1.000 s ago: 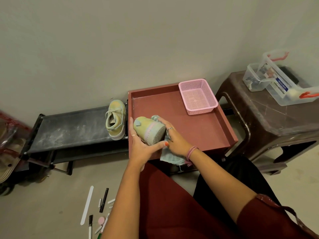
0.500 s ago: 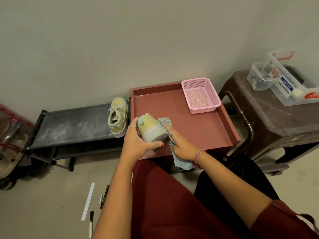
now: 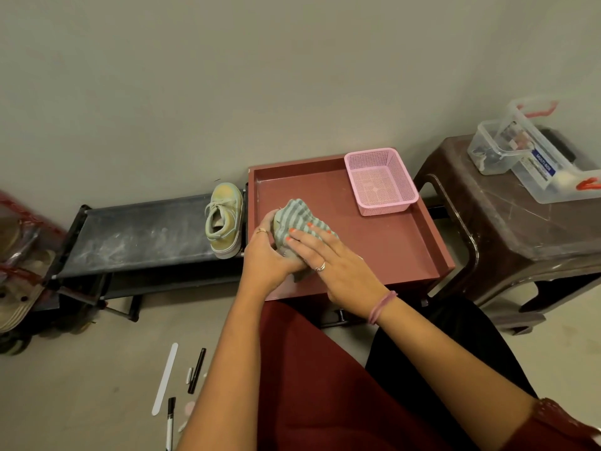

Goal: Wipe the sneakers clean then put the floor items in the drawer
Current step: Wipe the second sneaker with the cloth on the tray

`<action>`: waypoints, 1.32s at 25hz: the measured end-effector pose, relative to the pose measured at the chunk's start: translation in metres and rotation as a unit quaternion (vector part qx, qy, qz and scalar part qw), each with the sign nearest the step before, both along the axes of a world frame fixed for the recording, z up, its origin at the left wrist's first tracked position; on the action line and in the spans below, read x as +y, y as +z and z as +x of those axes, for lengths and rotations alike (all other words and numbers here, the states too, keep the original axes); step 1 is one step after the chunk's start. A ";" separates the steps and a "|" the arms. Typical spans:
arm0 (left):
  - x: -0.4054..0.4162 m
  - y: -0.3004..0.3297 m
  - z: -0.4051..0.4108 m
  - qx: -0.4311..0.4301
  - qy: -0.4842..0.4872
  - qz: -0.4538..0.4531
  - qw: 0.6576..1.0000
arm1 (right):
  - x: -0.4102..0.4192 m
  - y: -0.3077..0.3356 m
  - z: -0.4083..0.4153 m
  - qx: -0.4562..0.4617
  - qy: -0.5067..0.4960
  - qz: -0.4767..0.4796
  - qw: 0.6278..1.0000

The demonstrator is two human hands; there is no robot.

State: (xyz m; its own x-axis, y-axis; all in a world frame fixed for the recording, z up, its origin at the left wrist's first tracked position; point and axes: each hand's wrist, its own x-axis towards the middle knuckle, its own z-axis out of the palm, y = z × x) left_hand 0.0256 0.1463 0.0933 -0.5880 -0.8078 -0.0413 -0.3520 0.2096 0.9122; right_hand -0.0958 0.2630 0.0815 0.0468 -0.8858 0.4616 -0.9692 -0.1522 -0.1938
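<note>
Over the red open drawer (image 3: 406,236), my left hand (image 3: 265,258) grips a small sneaker that the striped grey-green cloth (image 3: 294,214) now hides almost entirely. My right hand (image 3: 328,255) lies flat on the cloth, pressing it over the shoe. A second yellow-green sneaker (image 3: 224,219) stands on the black low shoe rack (image 3: 140,236), just left of the drawer. On the floor at the lower left lie a white nail file (image 3: 165,379), a black pen (image 3: 196,371), a marker (image 3: 170,421) and a few small bits.
A pink mesh basket (image 3: 380,182) sits in the drawer's far right corner. A brown plastic stool (image 3: 507,232) on the right carries clear storage boxes (image 3: 536,157). Sandals and clutter lie at the far left (image 3: 16,271). A wall runs close behind.
The cloth has moved from the right side of the sneaker up over its top, covering it. My right hand now lies flat across it, and my left hand has shifted lower on the shoe.
</note>
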 end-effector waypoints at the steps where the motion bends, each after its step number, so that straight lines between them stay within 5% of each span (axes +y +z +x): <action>1: 0.001 0.002 -0.001 0.002 -0.002 -0.002 1.000 | -0.002 0.000 0.001 -0.070 -0.005 0.016 0.997; 6: 0.003 0.000 0.009 0.049 -0.021 0.032 0.998 | -0.015 -0.011 0.013 -0.399 -0.040 0.046 0.915; 14: 0.011 -0.018 0.040 0.077 -0.065 0.108 0.989 | -0.019 -0.013 -0.012 -0.515 -0.075 0.253 0.816; 16: 0.015 -0.027 0.036 0.088 -0.053 0.128 0.986 | -0.023 0.001 -0.006 -0.493 -0.078 0.223 0.837; 19: 0.017 -0.039 0.023 0.089 -0.007 0.135 0.987 | -0.022 0.010 0.021 -0.302 0.009 0.224 0.926; 21: 0.019 -0.041 0.018 0.096 0.008 0.128 0.987 | -0.019 0.006 0.023 -0.236 0.006 0.220 0.946; 28: 0.021 -0.053 0.029 0.106 0.028 0.143 0.984 | -0.025 -0.037 -0.056 -0.345 -0.176 0.314 0.867; 30: 0.019 -0.057 0.032 0.105 0.032 0.154 0.982 | -0.020 -0.038 -0.080 -0.427 -0.256 0.269 0.824; 33: 0.017 -0.059 0.033 0.113 0.027 0.154 0.981 | -0.020 -0.033 -0.101 -0.440 -0.343 0.175 0.811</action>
State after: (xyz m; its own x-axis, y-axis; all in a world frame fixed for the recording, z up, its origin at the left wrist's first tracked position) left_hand 0.0586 0.1632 0.0343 -0.5661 -0.8083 -0.1620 -0.1372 -0.1014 0.9853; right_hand -0.1967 0.2425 0.0482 -0.7237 -0.6486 -0.2355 -0.2659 0.5770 -0.7723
